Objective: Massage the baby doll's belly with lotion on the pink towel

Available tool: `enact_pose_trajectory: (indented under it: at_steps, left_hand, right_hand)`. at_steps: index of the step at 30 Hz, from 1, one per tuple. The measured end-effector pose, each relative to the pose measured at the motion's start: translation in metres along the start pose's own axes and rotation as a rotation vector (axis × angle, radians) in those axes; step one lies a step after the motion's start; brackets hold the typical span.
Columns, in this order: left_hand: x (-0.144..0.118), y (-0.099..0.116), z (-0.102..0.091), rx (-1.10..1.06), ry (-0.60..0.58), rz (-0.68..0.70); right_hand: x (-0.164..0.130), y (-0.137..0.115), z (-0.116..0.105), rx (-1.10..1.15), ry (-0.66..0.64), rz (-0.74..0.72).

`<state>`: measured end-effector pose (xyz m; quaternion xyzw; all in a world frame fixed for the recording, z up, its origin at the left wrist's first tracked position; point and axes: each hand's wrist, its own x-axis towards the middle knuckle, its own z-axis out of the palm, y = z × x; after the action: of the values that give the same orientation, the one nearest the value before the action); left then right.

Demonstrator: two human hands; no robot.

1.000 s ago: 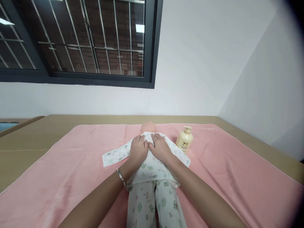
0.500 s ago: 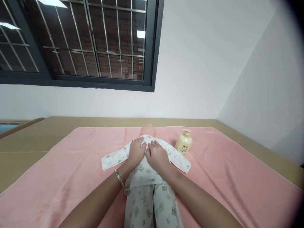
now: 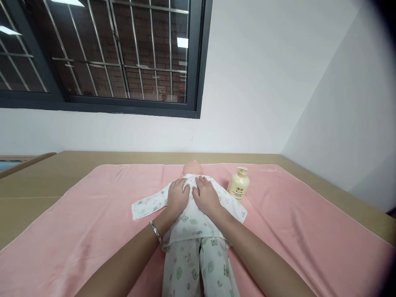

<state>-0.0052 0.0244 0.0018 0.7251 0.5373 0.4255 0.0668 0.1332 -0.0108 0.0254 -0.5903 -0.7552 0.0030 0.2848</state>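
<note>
A baby doll lies lengthwise before me, its bald head (image 3: 192,168) at the far end and its face out of sight. It wears a white printed top (image 3: 193,225) with the sleeves spread out and matching printed trousers (image 3: 182,268). My left hand (image 3: 178,196), with a silver bangle on the wrist, rests flat on the left of the doll's upper body. On the right side of it my right hand (image 3: 206,196) lies with fingers stretched out. Both hands touch the cloth and grip nothing. A pale yellow pump bottle (image 3: 238,183) stands beyond the right sleeve.
Under the doll a pink sheet (image 3: 102,214) with some creases covers much of a wooden surface (image 3: 40,181). A white wall (image 3: 247,82) rises behind it, with a dark-framed barred window (image 3: 130,53) at upper left.
My right hand has shifted slightly upward on the top, and its fingers are straighter and more spread. My left hand stays nearly where it was. The whole view has moved slightly.
</note>
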Motion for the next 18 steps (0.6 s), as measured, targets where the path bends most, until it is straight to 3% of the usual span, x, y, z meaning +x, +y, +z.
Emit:
enact_pose_trajectory:
  at_steps: [18]
  left_hand:
    - [-0.0008,0.0032,-0.0018,-0.009,0.017,-0.009]
  right_hand:
    - [0.0005,0.0006,0.0016,-0.009,-0.003,0.004]
